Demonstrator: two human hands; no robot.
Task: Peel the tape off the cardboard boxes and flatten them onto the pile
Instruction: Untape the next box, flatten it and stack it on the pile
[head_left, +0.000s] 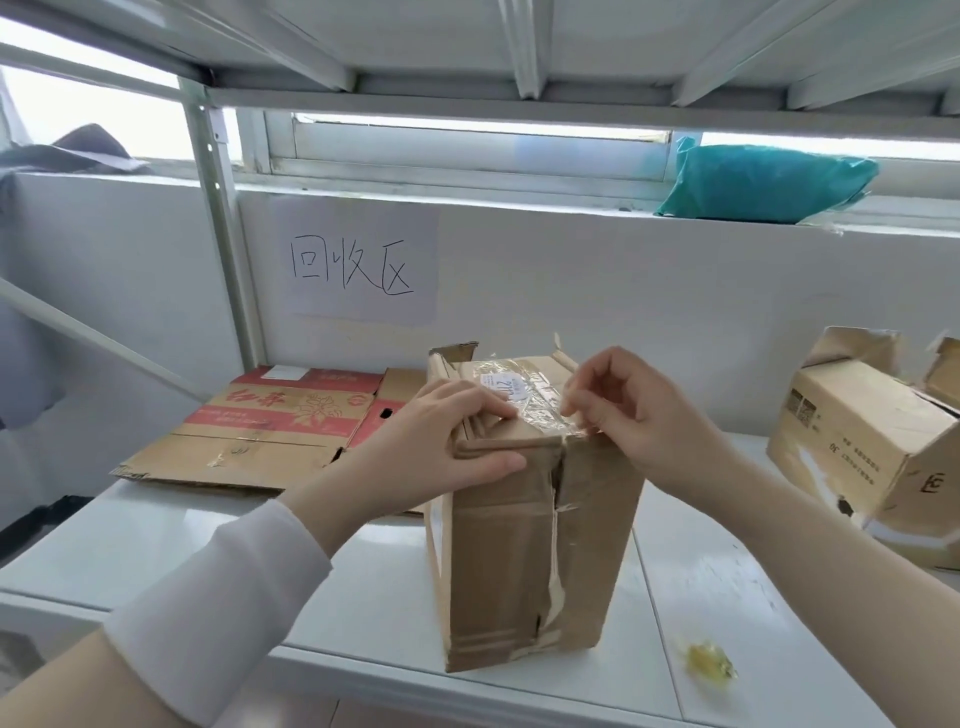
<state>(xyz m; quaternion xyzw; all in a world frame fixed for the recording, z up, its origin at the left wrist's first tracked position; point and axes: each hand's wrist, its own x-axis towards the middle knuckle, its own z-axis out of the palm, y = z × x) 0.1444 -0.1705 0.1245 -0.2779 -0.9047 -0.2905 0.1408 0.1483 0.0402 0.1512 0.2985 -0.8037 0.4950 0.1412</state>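
One upright box (545, 545), right hand (639, 415) pinching tape (540, 410), side box (872, 441) cropped

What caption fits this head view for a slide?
Left hand holds an upright cardboard box while right hand pinches its top tape.

Bright daylight pours through the window (88, 109), blown out white; soft glare on the glossy shelf (701, 587); shadows faint and diffuse; wide-angle bending at the edges; everything slightly soft overall.
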